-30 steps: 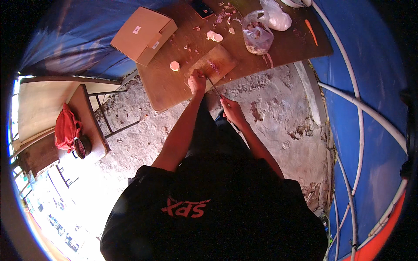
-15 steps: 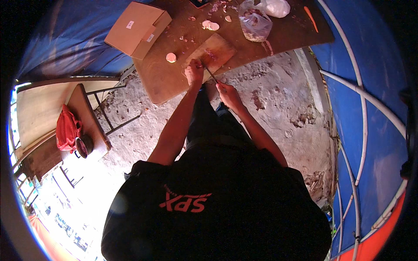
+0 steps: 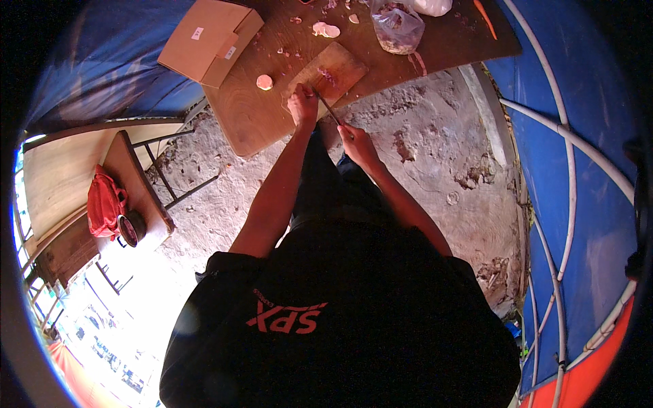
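Observation:
A wooden cutting board lies at the near edge of the brown table, with small purplish bits on its surface. My right hand is closed around the handle of a knife, whose blade points up and left across the board's near edge. Over the board's near left part, my left hand is closed with the fingers pinched together beside the blade tip. What it holds, if anything, is too small and hidden to name. Left of the board sits a round pinkish-white piece.
On the table stand a cardboard box and a clear plastic bag of scraps. Whitish pieces and an orange strip lie farther back. A red bag rests on a side table at left. White poles edge the right.
The view has shifted slightly, so the table sits a little higher. Both hands stay at the board's near edge, and the knife keeps nearly the same slant.

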{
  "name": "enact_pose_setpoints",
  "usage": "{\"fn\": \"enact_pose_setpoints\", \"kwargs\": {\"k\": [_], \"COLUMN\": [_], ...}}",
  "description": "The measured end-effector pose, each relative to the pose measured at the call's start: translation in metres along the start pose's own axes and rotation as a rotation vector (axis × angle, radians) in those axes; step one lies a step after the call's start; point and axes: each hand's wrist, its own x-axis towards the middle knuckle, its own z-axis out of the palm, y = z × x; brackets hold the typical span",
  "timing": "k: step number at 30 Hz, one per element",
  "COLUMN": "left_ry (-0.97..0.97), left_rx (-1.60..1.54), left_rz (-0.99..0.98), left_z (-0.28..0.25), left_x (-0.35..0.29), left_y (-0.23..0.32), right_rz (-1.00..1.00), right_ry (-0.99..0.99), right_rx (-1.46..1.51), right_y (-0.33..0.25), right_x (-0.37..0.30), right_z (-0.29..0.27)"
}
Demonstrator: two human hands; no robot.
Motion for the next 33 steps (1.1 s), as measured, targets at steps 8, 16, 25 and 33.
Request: {"fn": "enact_pose_setpoints", "kwargs": {"k": [8,16,25,33], "left_ry": [-0.034,-0.041,-0.070,-0.163], "left_rx": [0.028,0.107,0.044,0.019], "left_rz": [0.055,0.023,0.013,-0.077], "left_z": [-0.001,-0.002,-0.008,-0.009], "left_x": [-0.002,-0.003,-0.008,-0.011], "left_y": [-0.004,0.004,0.008,0.012], "right_rz": [0.003,0.108,0.092,0.472], "right_ry": [-0.013,-0.096,-0.078,-0.352], "right_rx": [-0.013,0.208,0.134,0.361], "right_y": [-0.007,-0.008,-0.015,-0.048], "right_x": [0.019,0.001,0.017,0.026], "right_z": [0.006,-0.006,0.000,-0.027]}}
